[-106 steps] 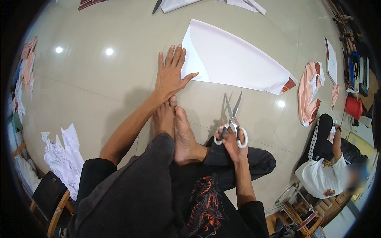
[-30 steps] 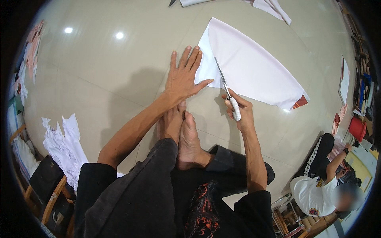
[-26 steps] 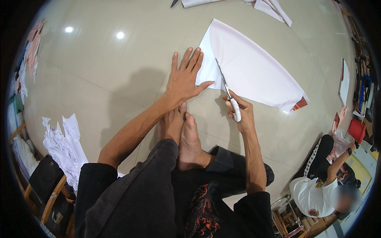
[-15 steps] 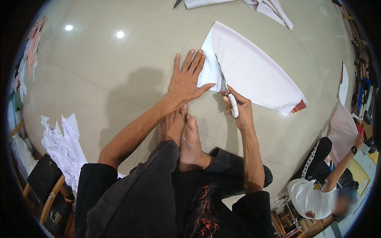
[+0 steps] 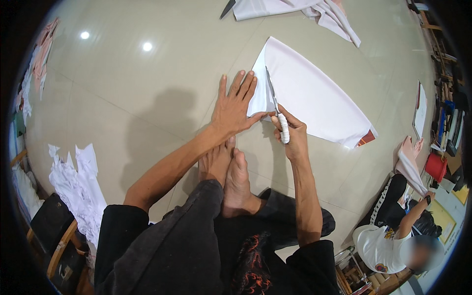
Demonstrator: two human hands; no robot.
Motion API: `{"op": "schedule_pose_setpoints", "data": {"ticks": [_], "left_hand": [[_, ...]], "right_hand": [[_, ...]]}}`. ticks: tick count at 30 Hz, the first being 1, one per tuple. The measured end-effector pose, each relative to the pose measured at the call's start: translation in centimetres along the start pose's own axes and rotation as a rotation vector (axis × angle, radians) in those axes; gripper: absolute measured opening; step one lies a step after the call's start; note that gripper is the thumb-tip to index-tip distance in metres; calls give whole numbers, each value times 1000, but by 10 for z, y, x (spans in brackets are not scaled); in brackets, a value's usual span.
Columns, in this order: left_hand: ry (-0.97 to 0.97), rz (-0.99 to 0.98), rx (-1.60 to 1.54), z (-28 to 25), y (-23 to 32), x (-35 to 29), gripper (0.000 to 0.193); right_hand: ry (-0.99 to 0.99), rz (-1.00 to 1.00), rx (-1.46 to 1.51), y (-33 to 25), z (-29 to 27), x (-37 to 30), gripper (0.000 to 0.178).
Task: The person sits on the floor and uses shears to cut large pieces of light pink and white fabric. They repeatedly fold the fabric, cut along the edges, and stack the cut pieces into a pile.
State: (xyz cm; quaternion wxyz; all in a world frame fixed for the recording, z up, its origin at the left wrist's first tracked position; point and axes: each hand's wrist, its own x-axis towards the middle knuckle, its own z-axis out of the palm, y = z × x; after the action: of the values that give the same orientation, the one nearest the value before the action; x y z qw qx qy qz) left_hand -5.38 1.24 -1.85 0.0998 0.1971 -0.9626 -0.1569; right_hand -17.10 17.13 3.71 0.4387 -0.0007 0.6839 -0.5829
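Observation:
Flat on the tiled floor lies a folded piece of pale pinkish-white fabric (image 5: 314, 93) with a small red patch at its right corner. My left hand (image 5: 233, 108) is open, fingers spread, its fingertips and thumb on the fabric's whiter left edge. In my right hand (image 5: 294, 135) is a pair of scissors (image 5: 272, 88) with white-wrapped handles, my fingers closed round them. The blades lie along the line where the white strip meets the pinker cloth, pointing away from me. How far the lower blade goes under the cloth is hidden.
More pale fabric (image 5: 290, 9) with a dark pointed thing (image 5: 227, 9) beside it lies at the far edge. White scraps (image 5: 78, 182) are heaped by a black chair (image 5: 54, 221) at left. At right a co-worker (image 5: 383, 246) sits holding pink cloth (image 5: 410, 164).
The view has shifted slightly, so the fabric sits lower. My right hand and scissors are a little closer to my left hand. The co-worker's cloth has been pulled toward them.

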Motion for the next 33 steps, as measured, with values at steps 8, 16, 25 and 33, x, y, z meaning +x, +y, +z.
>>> {"op": "schedule_pose_setpoints", "data": {"ticks": [8,16,25,33], "left_hand": [[-20,-4,-35,-2,-1,-1,103],[-43,-6,-34,-5,0,1,98],[-59,5,29,-8,4,3,89],[-74,34,4,-5,-3,1,84]], "right_hand": [[53,-21,112,-12,34,10,59],[84,-15,144,-10,51,10,57],[154,-39,283,-18,79,21,57],[182,-49,464,-31,102,33,46]]}}
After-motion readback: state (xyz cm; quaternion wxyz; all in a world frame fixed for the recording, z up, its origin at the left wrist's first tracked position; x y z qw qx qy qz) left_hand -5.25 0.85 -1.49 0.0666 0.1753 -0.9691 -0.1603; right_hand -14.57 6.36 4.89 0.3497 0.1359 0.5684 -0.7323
